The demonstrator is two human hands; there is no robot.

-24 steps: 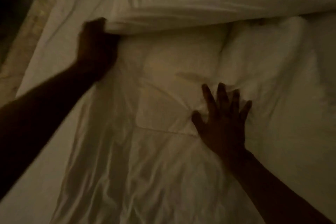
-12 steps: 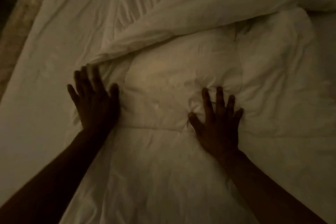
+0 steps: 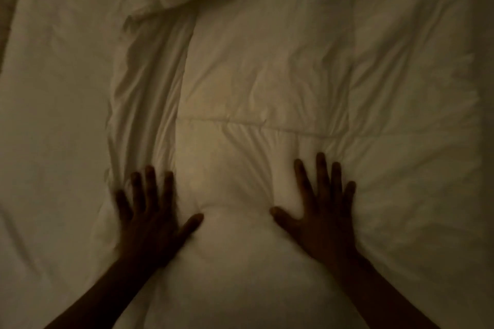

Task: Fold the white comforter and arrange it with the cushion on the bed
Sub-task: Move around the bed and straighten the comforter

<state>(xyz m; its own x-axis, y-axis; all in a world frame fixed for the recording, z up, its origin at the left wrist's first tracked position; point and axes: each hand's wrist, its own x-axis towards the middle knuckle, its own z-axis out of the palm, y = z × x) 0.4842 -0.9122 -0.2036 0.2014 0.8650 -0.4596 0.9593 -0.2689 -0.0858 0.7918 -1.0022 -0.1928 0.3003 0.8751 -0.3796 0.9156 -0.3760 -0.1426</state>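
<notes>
in the head view, the only view there was, the light was very dim. the white comforter (image 3: 267, 83) lay spread over the bed (image 3: 50, 115), covering the middle and the right of the picture. its left edge made a wrinkled band running from the far part down to the near part. along the top, another part of the comforter was doubled over into a thick roll.

the left hand (image 3: 152, 219) lay flat on the comforter near that left edge, palm down, with the fingers (image 3: 149, 181) spread apart and gripping nothing. the right hand (image 3: 320, 216) lay the same way further to the right, also flat and spread, holding nothing. the two hands were well apart, and the cloth between them was puffed up, with fine creases running away from the right hand.

as i judged it, the step in hand was pressing and smoothing one layer of the fold, so the folding was only partly done. the next move would probably call for taking an edge or a corner in each hand and bringing it over evenly, so that the soft filling does not bunch.

the cushion was not visible in this view, so i could not tell where it was. there was no container in the picture either, only the bedding on the bed.
</notes>
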